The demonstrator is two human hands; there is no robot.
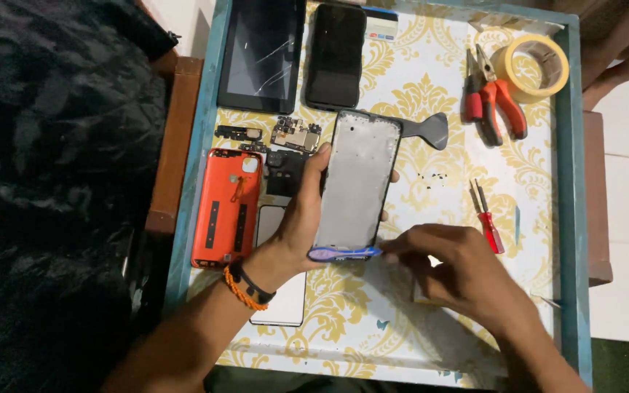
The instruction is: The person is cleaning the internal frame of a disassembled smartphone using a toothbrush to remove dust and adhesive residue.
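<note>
Left hand (pixel 296 225) grips the phone frame (pixel 357 182) — right hand (pixel 453 271), at 4 o'clock, pinches a blue pry tool (pixel 343 252) against its lower edge.

We see the tabletop (pixel 431 153) evenly and brightly lit from above, with soft, short shadows under our hands. Faint glare streaks the cracked tablet screen (pixel 262 54). The far left is dim and murky. Focus is sharp mid-frame, slightly softer and compressed towards the edges.
</note>
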